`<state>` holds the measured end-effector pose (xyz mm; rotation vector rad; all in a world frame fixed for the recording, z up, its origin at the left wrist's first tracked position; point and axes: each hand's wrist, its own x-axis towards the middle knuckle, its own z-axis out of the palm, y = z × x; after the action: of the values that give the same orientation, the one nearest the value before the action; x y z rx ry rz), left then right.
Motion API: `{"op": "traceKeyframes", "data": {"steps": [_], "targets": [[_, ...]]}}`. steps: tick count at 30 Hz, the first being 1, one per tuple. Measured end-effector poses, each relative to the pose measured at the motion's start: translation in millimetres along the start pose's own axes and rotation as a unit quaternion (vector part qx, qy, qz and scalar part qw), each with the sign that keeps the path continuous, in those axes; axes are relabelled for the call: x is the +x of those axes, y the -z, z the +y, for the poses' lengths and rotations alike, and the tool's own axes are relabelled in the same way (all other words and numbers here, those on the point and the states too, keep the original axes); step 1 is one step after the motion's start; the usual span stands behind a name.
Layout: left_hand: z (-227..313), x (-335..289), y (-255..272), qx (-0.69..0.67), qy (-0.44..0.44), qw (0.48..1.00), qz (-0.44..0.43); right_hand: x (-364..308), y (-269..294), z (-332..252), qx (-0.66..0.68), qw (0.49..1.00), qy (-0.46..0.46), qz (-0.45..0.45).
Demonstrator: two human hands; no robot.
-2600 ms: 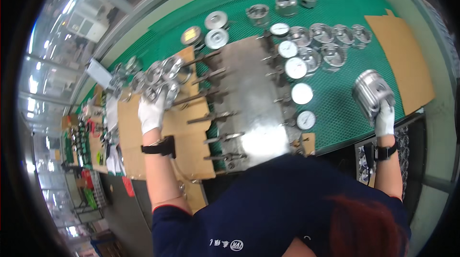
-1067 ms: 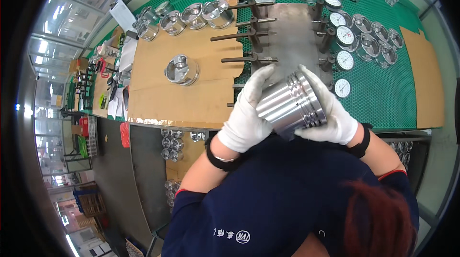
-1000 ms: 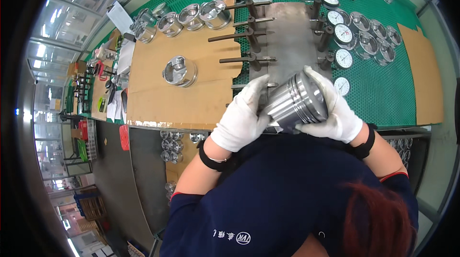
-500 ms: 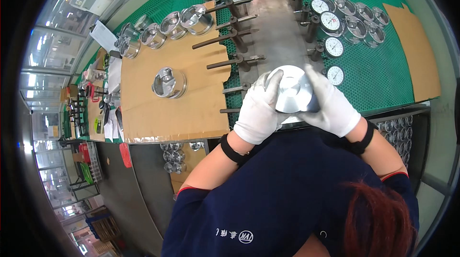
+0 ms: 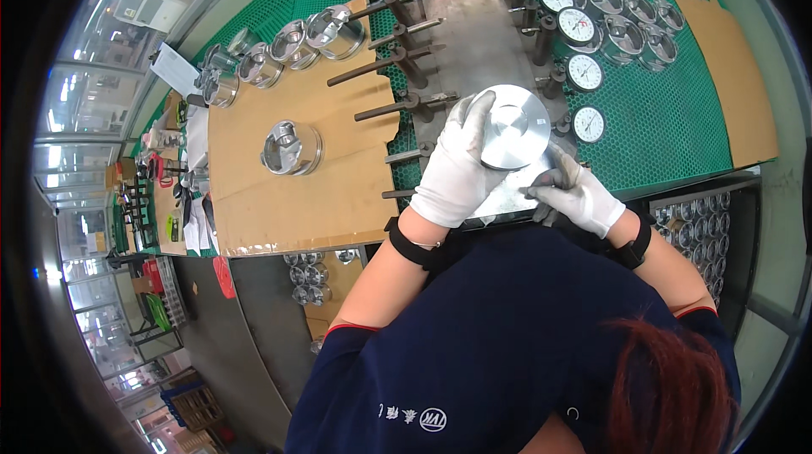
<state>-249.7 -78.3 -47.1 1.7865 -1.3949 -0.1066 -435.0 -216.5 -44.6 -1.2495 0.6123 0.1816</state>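
Note:
A silver piston (image 5: 516,128) is tipped so that its round, shiny flat face points up, over the near end of a grey metal plate (image 5: 478,39). My left hand (image 5: 452,170), in a white glove, grips the piston by its left side. Just below and right of the piston is my right hand (image 5: 588,200), gloved in white with darkened fingertips. Its fingers are bent in toward the thumb, apart from the piston's face; whatever they may pinch does not show.
Dark clamp rods (image 5: 414,107) line the plate's left side, and dial gauges (image 5: 585,73) its right. One piston (image 5: 292,149) stands on cardboard (image 5: 254,209) at left, with several behind it. More pistons (image 5: 626,35) sit on green matting (image 5: 643,132). Racked pistons (image 5: 702,234) show below right.
My right hand has let go of the piston and moved down, its fingers now curled. The piston, in my left hand, has risen slightly away from me and shows more of its flat face.

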Motion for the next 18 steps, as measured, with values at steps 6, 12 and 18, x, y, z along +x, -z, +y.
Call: {"op": "traceKeyframes", "data": {"steps": [6,12,18], "targets": [[-3.0,-1.5,-3.6,0.008,0.009,1.000,0.005,7.8,6.8,14.4,-0.033,0.998,0.049,0.008],[-3.1,-1.5,-3.4,0.020,-0.005,1.000,0.012,4.4,3.7,5.8,-0.019,1.000,0.015,0.012],[-3.8,-2.9,-5.5,0.022,-0.001,1.000,0.019,1.0,-1.1,0.7,-0.008,1.000,0.000,0.024]]}}
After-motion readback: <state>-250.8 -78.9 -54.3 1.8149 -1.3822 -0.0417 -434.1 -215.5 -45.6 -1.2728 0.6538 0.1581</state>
